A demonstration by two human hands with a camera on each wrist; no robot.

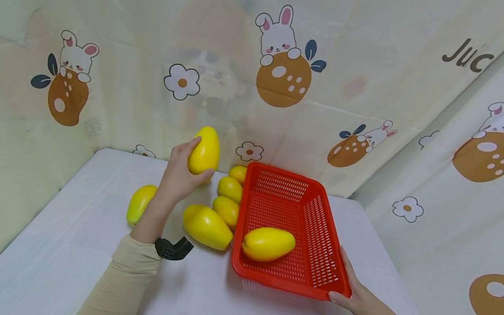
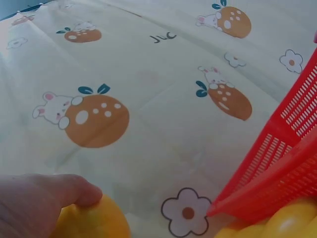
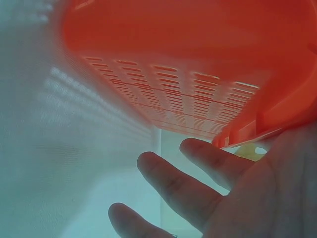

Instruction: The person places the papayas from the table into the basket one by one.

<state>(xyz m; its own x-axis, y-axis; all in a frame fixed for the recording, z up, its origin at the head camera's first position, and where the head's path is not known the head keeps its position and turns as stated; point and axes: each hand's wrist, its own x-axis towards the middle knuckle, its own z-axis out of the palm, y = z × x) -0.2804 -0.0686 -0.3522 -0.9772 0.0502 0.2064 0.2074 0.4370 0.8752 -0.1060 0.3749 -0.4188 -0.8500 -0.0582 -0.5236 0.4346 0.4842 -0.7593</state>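
Note:
In the head view, my left hand [image 1: 183, 170] holds a yellow papaya [image 1: 205, 151] up near the back wall, thumb and fingers on opposite sides of it. The left wrist view shows only part of this papaya [image 2: 96, 218] under a finger. My right hand [image 1: 358, 288] grips the near right corner of a red plastic basket [image 1: 271, 280]. Its thumb lies at the near rim, and in the right wrist view several fingers [image 3: 183, 191] stretch out beside the basket's slotted side. One yellow papaya [image 1: 268, 244] lies inside the basket at the near end.
Beside the basket's left side lie another papaya [image 1: 208, 227] and several smaller yellow fruits [image 1: 226, 211] in a row. A yellow-green papaya [image 1: 141, 203] lies farther left, partly behind the left forearm. A printed curtain [image 1: 220, 109] borders the white table [image 1: 98, 188].

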